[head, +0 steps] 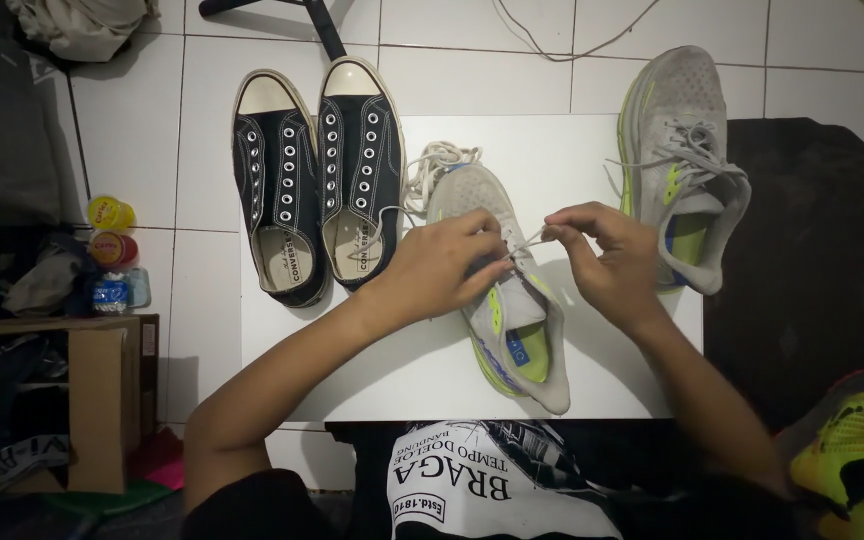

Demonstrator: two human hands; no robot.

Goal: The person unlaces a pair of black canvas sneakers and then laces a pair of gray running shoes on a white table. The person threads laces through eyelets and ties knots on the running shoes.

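- Holding centre frame: one grey running shoe [497, 280] with lime trim, lying on the white desk [592, 370], toe toward the top of the frame so its lace rows face the person.
- Left hand [442, 265]: grip clenched over the shoe's tongue area, apparently steadying it; fingertips pinch the white lace [527, 243].
- Right hand [607, 260]: grip closed on the other end of that same lace, drawn taut between the two hands.
- Loose lace end [432, 165]: bunched above the shoe's toe, slack.
- Second grey running shoe [682, 165]: upper right, laced, on the desk's right edge; grey shoes counted: two.
- Black canvas sneakers [317, 175]: upper left, side by side, without laces; counted: two.
- Small yellow and red pots [110, 230]: left edge, on the tiled floor [202, 130]; counted: two.
- Cardboard box [102, 400]: lower left; one.
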